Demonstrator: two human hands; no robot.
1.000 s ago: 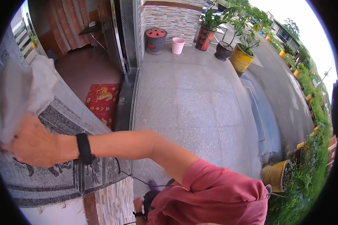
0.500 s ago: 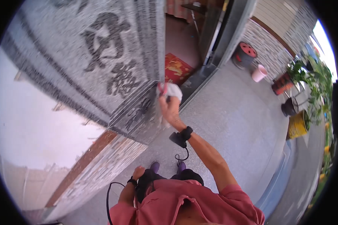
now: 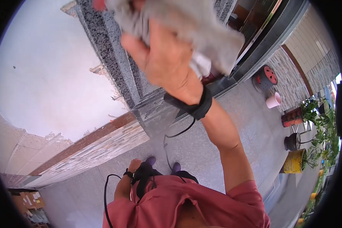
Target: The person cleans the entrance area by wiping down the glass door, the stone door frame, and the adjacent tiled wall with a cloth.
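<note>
A crumpled grey-white cloth [image 3: 212, 34] fills the top of the view, raised close to the camera and blurred. My right hand [image 3: 167, 60] is closed on it, with the thumb apart on the left and the fingertips hidden in the folds. A small red bit [image 3: 99, 4] shows at the cloth's left edge; I cannot make out what it is. Behind the hand stands the grey speckled stone door surround [image 3: 114, 49], largely covered by cloth and arm. My left hand [image 3: 135, 164] hangs low beside my thigh, its fingers too small and hidden to read.
Left of the stone is a white wall [image 3: 49, 76] with ragged edges, above a brown trim and stone-patterned cladding [image 3: 98, 146]. Right, along the other wall, are a dark red-topped drum [image 3: 266, 78], a pink bucket [image 3: 273, 100] and potted plants [image 3: 292, 161]. A black cable [image 3: 178, 133] hangs from my right wrist.
My right hand has risen with the cloth from the base of the carved stone to high near the camera. The view has shifted, and the carved characters are now mostly out of sight.
</note>
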